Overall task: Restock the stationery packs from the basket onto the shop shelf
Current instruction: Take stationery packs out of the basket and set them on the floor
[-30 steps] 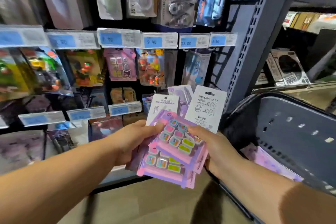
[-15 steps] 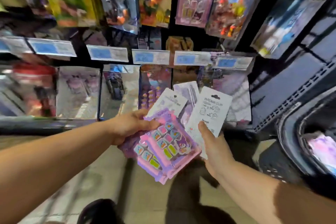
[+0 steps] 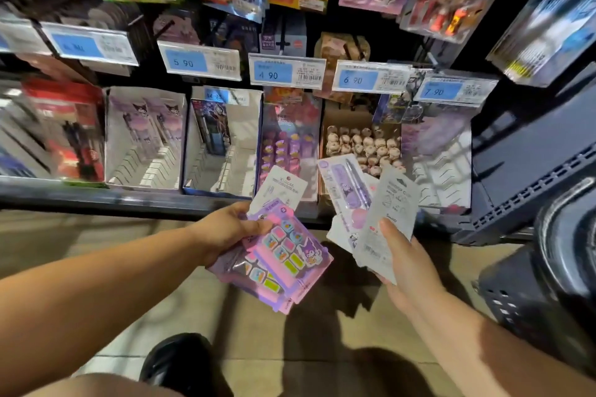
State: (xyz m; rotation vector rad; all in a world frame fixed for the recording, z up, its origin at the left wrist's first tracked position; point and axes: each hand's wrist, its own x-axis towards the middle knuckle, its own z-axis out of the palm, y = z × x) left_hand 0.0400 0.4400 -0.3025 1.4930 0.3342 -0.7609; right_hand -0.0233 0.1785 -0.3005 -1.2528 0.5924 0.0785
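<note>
At about 7 o'clock our left hand (image 3: 225, 232) has its fingers curled round a stack of pink packs (image 3: 283, 255), thumb on top, holding them low in front of the shelf (image 3: 96, 200). At about 5 o'clock our right hand (image 3: 408, 267) grips a fan of white card packs (image 3: 387, 219), thumb pressed across the front card, with a purple pen pack (image 3: 346, 184) standing up behind them. The basket (image 3: 529, 293) sits at 4 o'clock by the right edge, and we cannot see what remains in it. We judge the step in hand to be sorting: stock is out of the basket and split between both hands, with nothing placed yet. The next move calls for matching one pack to its spot, either among the open boxes (image 3: 145, 138) at 10 to 12 o'clock or on the hooks above the price tags (image 3: 285, 71), and slipping it free without spilling the rest. Half a second ago the two bundles overlapped as one fan; now they are apart, and our view has dropped to the bottom row.
</note>
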